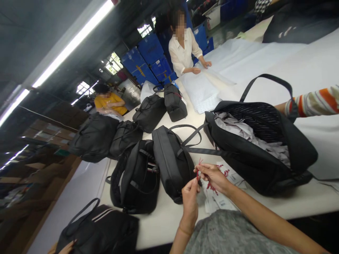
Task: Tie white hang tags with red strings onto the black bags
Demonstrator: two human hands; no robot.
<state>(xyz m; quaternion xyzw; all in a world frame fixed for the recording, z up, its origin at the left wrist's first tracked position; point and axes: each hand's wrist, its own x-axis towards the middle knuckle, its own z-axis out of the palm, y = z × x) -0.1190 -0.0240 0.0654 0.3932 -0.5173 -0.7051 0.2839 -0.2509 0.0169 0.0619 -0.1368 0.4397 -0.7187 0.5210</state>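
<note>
My left hand [190, 199] and my right hand [212, 175] meet over the near edge of the white table [312, 74], fingers pinched together on a thin red string [199, 163]. Under the right hand lie white tags with more red strings [224, 197]. Just left of my hands stands a black backpack [172, 160]. To the right lies a large open black bag [262, 148] stuffed with grey paper.
Several more black bags [137, 173] crowd the table's left side, one [100, 229] at the near left corner. A striped sleeve [315, 102] reaches in at right. A person in white [182, 49] handles white sheets [198, 91] at the far end; another in yellow [109, 104] sits left.
</note>
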